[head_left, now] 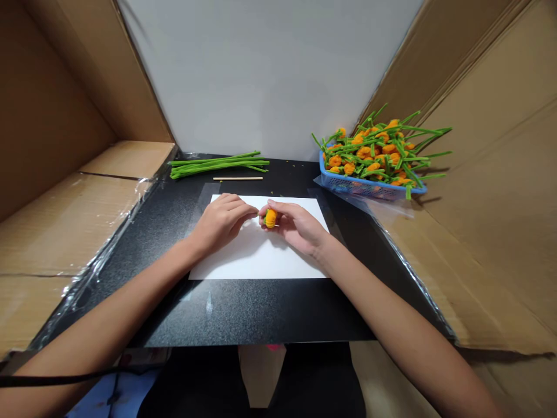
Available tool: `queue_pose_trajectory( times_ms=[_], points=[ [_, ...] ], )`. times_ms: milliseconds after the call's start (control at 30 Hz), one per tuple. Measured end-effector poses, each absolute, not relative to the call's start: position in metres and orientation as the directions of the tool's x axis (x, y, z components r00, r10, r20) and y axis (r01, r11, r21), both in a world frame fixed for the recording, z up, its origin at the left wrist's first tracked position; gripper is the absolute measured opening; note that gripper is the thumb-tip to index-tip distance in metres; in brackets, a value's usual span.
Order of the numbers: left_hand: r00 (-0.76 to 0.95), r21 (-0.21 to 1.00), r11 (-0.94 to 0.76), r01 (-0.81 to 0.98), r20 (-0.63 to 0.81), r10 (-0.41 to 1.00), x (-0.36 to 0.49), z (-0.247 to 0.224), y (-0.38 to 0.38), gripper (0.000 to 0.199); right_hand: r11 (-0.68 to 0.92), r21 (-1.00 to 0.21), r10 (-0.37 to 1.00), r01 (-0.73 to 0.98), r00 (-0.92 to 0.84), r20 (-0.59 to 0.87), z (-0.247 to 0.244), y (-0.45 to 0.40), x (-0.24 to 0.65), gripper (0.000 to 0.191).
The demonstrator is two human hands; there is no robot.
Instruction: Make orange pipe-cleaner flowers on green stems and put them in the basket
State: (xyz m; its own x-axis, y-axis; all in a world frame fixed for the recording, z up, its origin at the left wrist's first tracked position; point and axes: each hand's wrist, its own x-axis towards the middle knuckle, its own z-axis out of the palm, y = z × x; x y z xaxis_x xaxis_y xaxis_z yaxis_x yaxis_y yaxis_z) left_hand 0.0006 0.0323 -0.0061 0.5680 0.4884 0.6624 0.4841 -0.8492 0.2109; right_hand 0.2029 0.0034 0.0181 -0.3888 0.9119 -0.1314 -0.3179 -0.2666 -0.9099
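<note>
Over a white sheet (261, 258), my right hand (300, 225) holds a small orange fuzzy pumpkin-like piece (270, 218) in its fingertips. A bit of green shows on the left side of that piece. My left hand (226, 220) is just to the left, its thumb and index finger pinched together beside the green part. What lies between those left fingertips is too small to make out. The sheet lies flat on the black table (226, 313).
A bundle of green fuzzy stems (213, 165) lies at the back left, with a thin pale stick (238, 178) in front. At the back right, a blue basket (374, 188) is heaped with orange pieces on green stems. Cardboard walls (491, 191) flank the table.
</note>
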Motion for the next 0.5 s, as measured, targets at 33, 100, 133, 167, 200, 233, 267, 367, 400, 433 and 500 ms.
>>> queue_pose_trajectory(
  times_ms=[33,100,133,167,200,233,267,367,400,433,500],
  points=[
    [0.584,0.208,-0.858,0.470,0.655,0.479,-0.001,-0.005,0.033,0.026,-0.265,-0.913,0.913,-0.310,-0.385,-0.134,0.018,0.003,0.202,0.027],
    [0.601,0.199,-0.875,0.441,0.659,0.453,-0.003,-0.004,0.034,0.028,-0.243,-0.925,0.921,-0.291,-0.369,-0.125,0.019,0.001,0.200,0.031],
    [0.603,0.187,-0.881,0.434,0.666,0.439,-0.003,-0.003,0.035,0.028,-0.226,-0.933,0.926,-0.280,-0.360,-0.117,0.020,0.001,0.200,0.031],
    [0.602,0.171,-0.884,0.434,0.676,0.426,-0.004,-0.003,0.036,0.029,-0.212,-0.940,0.928,-0.266,-0.356,-0.108,0.021,0.000,0.200,0.032],
    [0.598,0.152,-0.887,0.436,0.688,0.411,-0.005,-0.003,0.036,0.029,-0.200,-0.948,0.928,-0.249,-0.358,-0.102,0.023,-0.001,0.200,0.032],
    [0.595,0.138,-0.889,0.436,0.697,0.400,-0.005,-0.003,0.036,0.030,-0.192,-0.954,0.925,-0.230,-0.366,-0.098,0.024,-0.001,0.200,0.032],
    [0.593,0.134,-0.892,0.433,0.703,0.393,-0.005,-0.003,0.037,0.030,-0.187,-0.960,0.922,-0.209,-0.376,-0.098,0.026,-0.002,0.201,0.033],
    [0.586,0.175,-0.901,0.396,0.707,0.395,-0.005,-0.004,0.037,0.028,-0.189,-0.971,0.908,-0.144,-0.402,-0.116,0.030,-0.002,0.203,0.036],
    [0.586,0.191,-0.903,0.384,0.706,0.398,-0.005,-0.004,0.037,0.028,-0.194,-0.972,0.905,-0.132,-0.406,-0.126,0.031,-0.002,0.203,0.037],
    [0.586,0.197,-0.905,0.378,0.706,0.398,-0.006,-0.004,0.037,0.028,-0.199,-0.972,0.904,-0.126,-0.406,-0.132,0.032,-0.003,0.204,0.038],
    [0.584,0.183,-0.906,0.382,0.712,0.390,-0.006,-0.005,0.037,0.028,-0.199,-0.971,0.905,-0.129,-0.403,-0.132,0.032,-0.003,0.204,0.039]
  ],
)
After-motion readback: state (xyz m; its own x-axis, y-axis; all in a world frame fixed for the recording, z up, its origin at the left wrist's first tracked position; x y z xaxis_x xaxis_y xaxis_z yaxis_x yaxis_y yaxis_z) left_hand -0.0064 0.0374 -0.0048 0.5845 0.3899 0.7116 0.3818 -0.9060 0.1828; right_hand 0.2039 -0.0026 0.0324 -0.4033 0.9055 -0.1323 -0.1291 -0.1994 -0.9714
